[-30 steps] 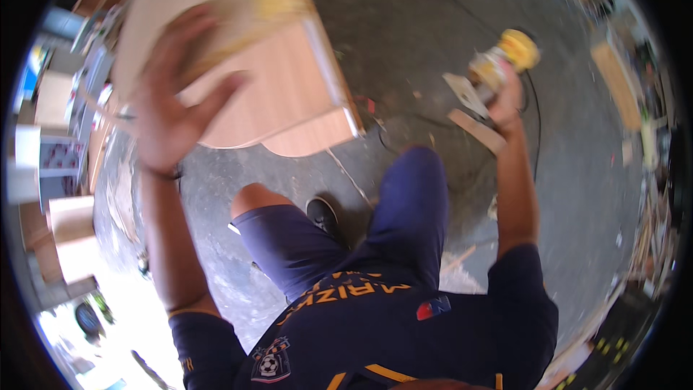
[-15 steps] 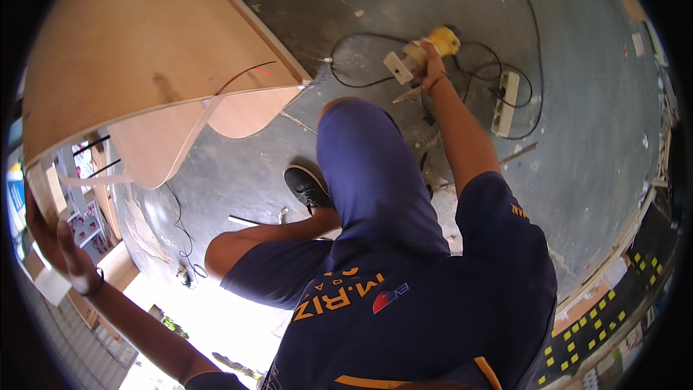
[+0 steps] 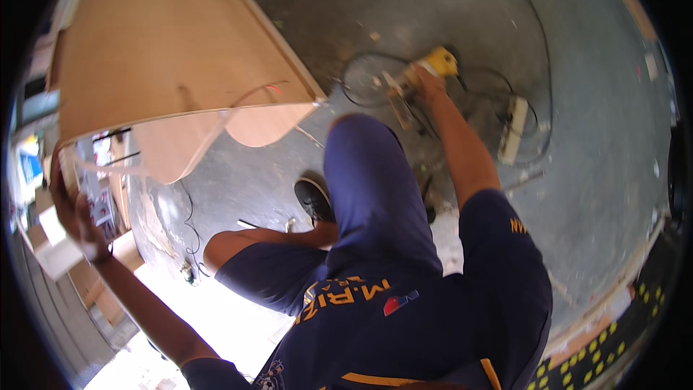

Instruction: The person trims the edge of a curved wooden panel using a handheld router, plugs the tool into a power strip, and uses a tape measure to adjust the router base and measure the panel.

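Yellow power tool (image 3: 440, 63), base (image 3: 398, 106) blurred, fills the right grip (image 3: 430, 87); the left grip (image 3: 81, 218) is unclear.

From my remote feed I can make out yellow-orange capital letters (image 3: 375, 289) with a smaller line on their far side across the dark shirt (image 3: 462, 332), a red-and-blue emblem (image 3: 398, 303) to their right, yellow letters on the right sleeve (image 3: 491, 209), and a partial crest (image 3: 273, 375) near left.
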Demonstrator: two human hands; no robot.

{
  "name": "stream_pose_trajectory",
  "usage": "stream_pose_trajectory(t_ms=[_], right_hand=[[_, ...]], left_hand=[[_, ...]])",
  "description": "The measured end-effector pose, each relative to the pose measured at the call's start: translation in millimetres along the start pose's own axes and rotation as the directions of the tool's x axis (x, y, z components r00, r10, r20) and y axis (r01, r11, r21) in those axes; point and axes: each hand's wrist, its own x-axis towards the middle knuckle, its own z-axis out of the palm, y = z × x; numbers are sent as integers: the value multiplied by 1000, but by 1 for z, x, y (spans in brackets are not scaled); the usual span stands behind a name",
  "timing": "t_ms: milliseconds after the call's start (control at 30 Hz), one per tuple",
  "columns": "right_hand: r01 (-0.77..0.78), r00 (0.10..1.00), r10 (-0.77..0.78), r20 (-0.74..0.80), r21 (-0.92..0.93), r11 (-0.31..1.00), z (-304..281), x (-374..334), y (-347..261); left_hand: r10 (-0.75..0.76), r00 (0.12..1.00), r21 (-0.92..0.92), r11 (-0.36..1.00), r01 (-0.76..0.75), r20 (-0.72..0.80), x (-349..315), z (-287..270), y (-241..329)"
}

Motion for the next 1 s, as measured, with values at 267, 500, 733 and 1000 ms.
stream_pose_trajectory(t_ms=[267, 500, 733, 1000], right_hand=[[602, 757, -653, -2, -385, 699, -55, -45, 62], [592, 776, -348, 526, -798, 114, -147, -204, 214], [520, 824, -215, 525, -850, -85, -161, -183, 224], [414, 882, -241, 405, -910, -15, -166, -172, 231]], left_hand=[[16, 999, -262, 965, -25, -37, -11, 8, -1], [84, 990, -132, 986, -99, -111, -1, 1, 17], [92, 990, -81, 992, -101, -107, -16, 1, 11], [152, 967, -17, 987, -159, -203, -18, 6, 7]])
